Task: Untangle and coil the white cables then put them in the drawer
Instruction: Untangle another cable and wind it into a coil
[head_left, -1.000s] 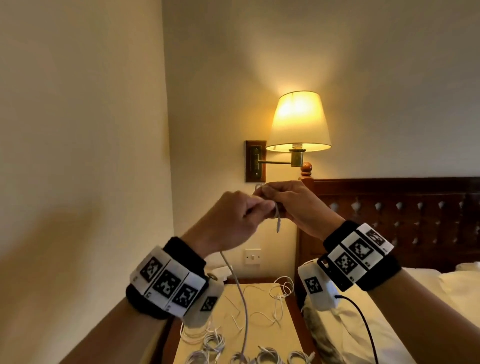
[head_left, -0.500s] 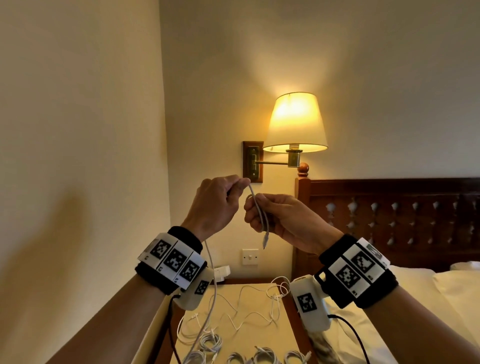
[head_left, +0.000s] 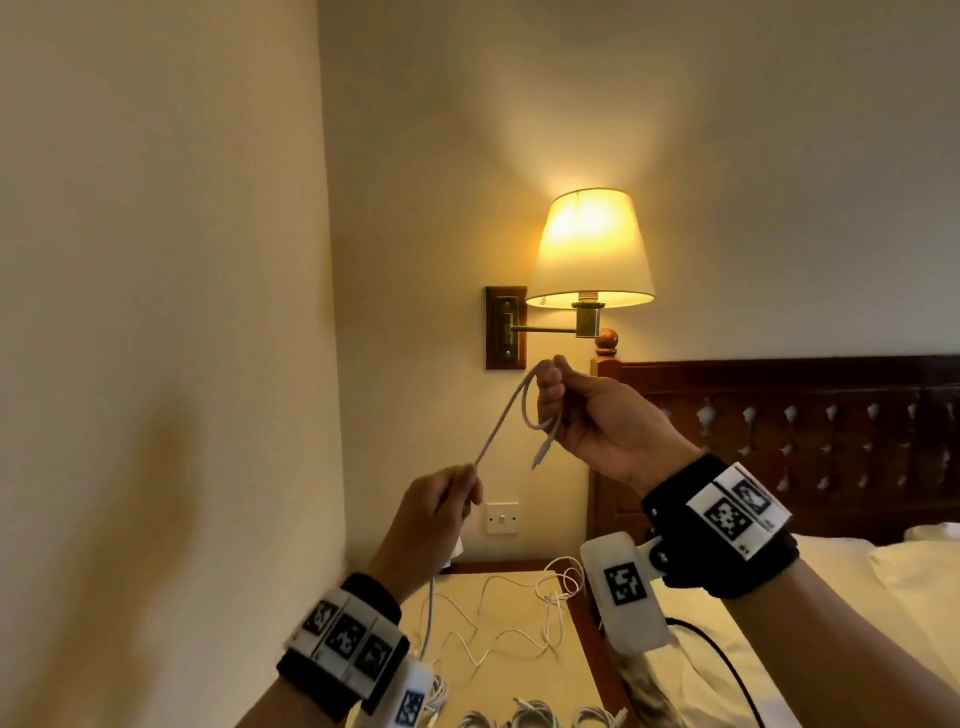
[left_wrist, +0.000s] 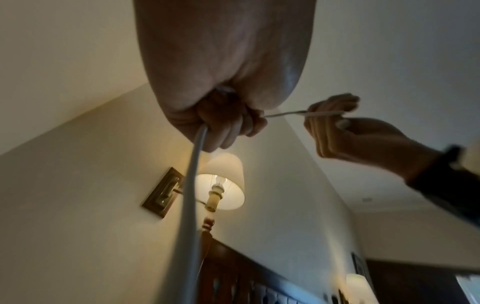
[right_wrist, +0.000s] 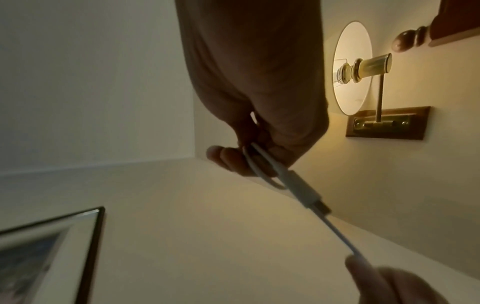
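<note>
White cable (head_left: 511, 415): your right hand (head_left: 597, 415) grips its first loop, left hand (head_left: 441, 506) pinches the run below; loose cables (head_left: 514, 623) below await coiling.

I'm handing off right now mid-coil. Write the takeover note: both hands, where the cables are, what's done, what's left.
Right hand: raised in front of the wall lamp, gripping the first loop of the white cable; its plug end hangs free below the fist.
Left hand: lower, pinching the same cable; the rest trails down toward the bedside table.
Done: several coiled cables lie at the near table edge.
Left: finish coiling this one; loose white cables are still spread on the table. Drawer not in view; nothing visibly stowed.
</note>
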